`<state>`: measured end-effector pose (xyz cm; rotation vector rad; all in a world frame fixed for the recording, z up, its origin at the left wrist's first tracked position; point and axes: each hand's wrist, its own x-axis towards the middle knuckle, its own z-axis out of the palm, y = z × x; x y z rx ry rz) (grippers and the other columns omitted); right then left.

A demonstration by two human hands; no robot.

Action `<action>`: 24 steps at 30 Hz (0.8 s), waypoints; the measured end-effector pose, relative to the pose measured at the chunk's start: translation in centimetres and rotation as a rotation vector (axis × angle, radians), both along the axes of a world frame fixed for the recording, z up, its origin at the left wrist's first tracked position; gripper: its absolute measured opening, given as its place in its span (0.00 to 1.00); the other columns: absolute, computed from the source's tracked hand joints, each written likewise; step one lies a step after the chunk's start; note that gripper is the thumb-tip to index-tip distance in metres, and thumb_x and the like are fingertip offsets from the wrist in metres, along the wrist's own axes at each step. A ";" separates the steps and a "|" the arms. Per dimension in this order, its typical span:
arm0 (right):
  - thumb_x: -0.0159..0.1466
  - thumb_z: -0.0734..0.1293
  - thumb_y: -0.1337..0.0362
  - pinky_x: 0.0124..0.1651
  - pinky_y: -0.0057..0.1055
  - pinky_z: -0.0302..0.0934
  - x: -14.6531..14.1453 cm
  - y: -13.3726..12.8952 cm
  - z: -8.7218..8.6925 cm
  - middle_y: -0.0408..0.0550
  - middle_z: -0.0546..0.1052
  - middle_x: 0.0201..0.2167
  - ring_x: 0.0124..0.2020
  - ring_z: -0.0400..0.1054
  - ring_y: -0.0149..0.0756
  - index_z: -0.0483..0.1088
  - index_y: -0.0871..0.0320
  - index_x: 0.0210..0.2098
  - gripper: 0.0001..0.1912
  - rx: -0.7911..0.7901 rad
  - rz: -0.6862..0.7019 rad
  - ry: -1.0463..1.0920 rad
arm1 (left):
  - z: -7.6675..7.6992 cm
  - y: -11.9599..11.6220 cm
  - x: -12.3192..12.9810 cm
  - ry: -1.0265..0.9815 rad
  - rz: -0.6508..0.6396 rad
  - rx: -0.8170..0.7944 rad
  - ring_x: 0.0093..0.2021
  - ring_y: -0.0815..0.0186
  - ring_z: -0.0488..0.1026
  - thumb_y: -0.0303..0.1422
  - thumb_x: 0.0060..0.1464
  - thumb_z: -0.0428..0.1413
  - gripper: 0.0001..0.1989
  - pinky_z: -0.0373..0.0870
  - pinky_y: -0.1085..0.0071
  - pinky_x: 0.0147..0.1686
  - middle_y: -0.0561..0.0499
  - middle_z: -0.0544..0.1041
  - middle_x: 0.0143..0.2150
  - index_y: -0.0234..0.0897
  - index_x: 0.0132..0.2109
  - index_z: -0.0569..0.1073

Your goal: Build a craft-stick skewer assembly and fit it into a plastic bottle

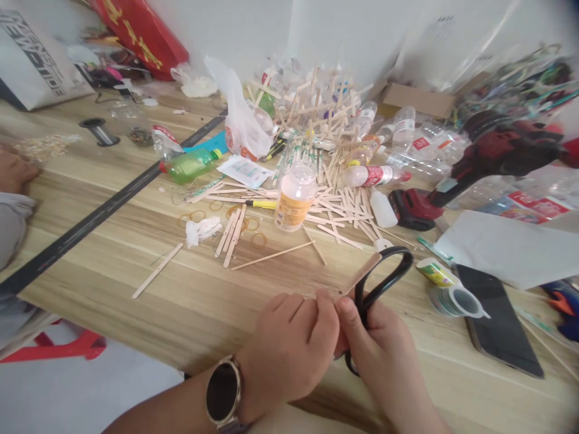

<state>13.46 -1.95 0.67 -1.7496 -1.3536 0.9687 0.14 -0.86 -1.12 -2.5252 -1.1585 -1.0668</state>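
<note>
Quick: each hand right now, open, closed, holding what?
Left hand: closed; can't tell what, if anything, it holds.
Right hand: closed, holding black-handled scissors.

Black phone [500,322] right; spool [100,134] left, probably metallic.

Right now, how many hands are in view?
3. The wearer's left hand, with a watch at its wrist, and right hand, holding a black-handled tool, are together at lower centre; another person's hand is at the left edge, partly cut off. Others may be hidden.
</note>
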 end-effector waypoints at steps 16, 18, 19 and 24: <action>0.61 0.57 0.37 0.15 0.23 0.44 1.4 1.0 -0.6 0.36 0.59 0.05 0.08 0.52 0.25 0.58 0.55 0.17 0.30 -0.231 0.278 0.378 | 1.7 -0.3 -0.2 -0.488 -0.216 -0.914 0.32 0.68 0.73 0.34 0.67 0.41 0.13 0.66 0.73 0.33 0.52 0.77 0.34 0.37 0.46 0.68; 0.61 0.57 0.36 0.16 0.25 0.48 1.9 1.1 -0.8 0.37 0.60 0.06 0.09 0.53 0.26 0.58 0.55 0.17 0.30 -0.210 0.307 0.357 | 2.0 0.0 -0.4 -0.663 -0.184 -1.154 0.26 0.71 0.67 0.37 0.66 0.43 0.13 0.62 0.75 0.27 0.55 0.72 0.26 0.37 0.40 0.69; 0.61 0.56 0.36 0.18 0.26 0.50 2.1 1.2 -1.0 0.38 0.62 0.07 0.10 0.55 0.27 0.58 0.55 0.17 0.31 -0.189 0.305 0.320 | 2.0 0.2 -0.5 -0.730 -0.151 -1.229 0.22 0.72 0.63 0.40 0.65 0.44 0.14 0.59 0.75 0.24 0.57 0.67 0.23 0.37 0.37 0.68; 0.64 0.57 0.42 0.22 0.28 0.58 2.8 1.4 -0.9 0.44 0.71 0.13 0.16 0.64 0.32 0.62 0.54 0.16 0.29 0.020 0.182 -0.173 | 1.7 0.9 -0.7 -0.769 -0.049 -1.283 0.19 0.73 0.53 0.41 0.63 0.46 0.15 0.50 0.75 0.20 0.61 0.58 0.19 0.37 0.32 0.65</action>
